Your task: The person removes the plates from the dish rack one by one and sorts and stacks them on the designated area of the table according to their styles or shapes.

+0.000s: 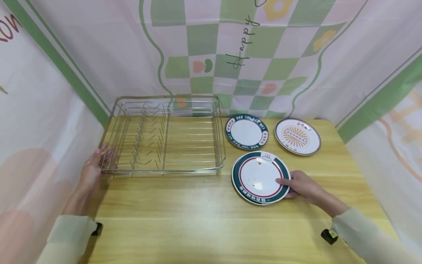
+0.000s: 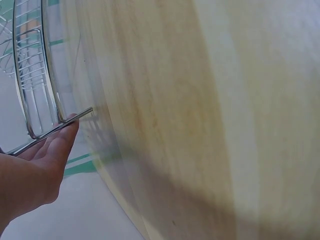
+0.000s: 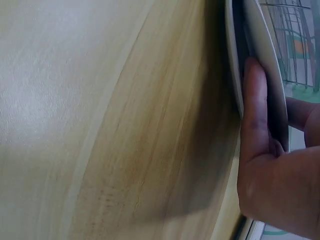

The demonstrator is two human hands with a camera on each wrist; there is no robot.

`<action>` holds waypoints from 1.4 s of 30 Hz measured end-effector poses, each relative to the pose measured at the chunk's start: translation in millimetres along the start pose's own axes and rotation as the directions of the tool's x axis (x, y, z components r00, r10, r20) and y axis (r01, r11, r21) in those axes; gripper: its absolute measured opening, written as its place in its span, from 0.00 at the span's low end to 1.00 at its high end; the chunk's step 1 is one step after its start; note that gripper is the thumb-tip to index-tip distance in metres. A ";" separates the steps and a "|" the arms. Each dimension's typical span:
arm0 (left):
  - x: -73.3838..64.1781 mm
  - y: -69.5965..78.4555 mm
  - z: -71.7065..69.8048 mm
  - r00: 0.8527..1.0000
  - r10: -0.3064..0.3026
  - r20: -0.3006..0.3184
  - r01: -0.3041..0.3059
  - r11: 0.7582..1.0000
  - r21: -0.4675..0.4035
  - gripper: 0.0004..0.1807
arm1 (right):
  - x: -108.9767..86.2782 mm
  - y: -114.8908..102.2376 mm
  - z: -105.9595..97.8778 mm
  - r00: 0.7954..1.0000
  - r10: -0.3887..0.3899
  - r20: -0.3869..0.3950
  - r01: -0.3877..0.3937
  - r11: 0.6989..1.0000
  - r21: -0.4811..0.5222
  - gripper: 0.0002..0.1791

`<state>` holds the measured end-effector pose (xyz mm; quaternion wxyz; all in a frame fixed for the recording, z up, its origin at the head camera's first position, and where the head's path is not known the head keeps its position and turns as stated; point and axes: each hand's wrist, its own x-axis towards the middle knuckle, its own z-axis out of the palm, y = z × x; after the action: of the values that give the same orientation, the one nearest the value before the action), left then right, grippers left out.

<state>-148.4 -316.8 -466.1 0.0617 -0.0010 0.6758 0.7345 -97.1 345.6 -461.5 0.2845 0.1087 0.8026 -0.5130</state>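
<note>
My right hand pinches the right rim of a white plate with a green band and red ring, thumb on top and fingers beneath. Under it lies another plate, mostly hidden; in the right wrist view my finger sits in the gap between the two rims. At the table's left, my left hand grips the left end of a metal wire dish rack, its fingers among the wires. The left wrist view shows those fingers against the rack's lower wire.
A green-rimmed plate lies right of the rack, near the back. Beside it is a white plate with an orange sunburst. Patterned curtains hang round the wooden table at the back and sides.
</note>
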 end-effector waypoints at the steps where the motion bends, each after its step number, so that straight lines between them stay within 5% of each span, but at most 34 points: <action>1: -0.1 -0.3 0.2 1.000 0.004 0.004 -0.004 1.000 -0.001 0.42 | 0.2 0.1 1.4 1.000 0.008 -0.027 -0.009 0.998 -0.055 0.17; 6: -0.5 -1.1 2.0 1.000 0.018 0.010 -0.018 1.000 -0.020 0.42 | 0.5 -0.2 4.0 0.993 0.005 -0.121 -0.041 0.956 -0.291 0.20; 12: -0.2 -1.5 2.1 1.000 0.024 0.002 -0.024 0.998 -0.055 0.42 | -1.4 -4.1 1.7 0.990 -0.050 -0.134 -0.022 0.870 -0.493 0.27; 22: -0.2 -3.1 1.3 1.000 0.028 0.009 -0.028 0.998 -0.049 0.42 | 0.0 -3.3 3.6 0.990 -0.063 -0.123 -0.034 0.753 -0.657 0.33; 42: -1.2 -1.6 1.8 1.000 0.005 -0.004 -0.005 0.996 -0.087 0.42 | 0.9 -3.7 7.8 0.988 -0.120 -0.099 0.013 0.695 -0.719 0.34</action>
<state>-146.9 -314.9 -467.3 0.0584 -0.0034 0.6432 0.7635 -96.8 336.9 -461.6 0.2294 -0.0045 0.9599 -0.1614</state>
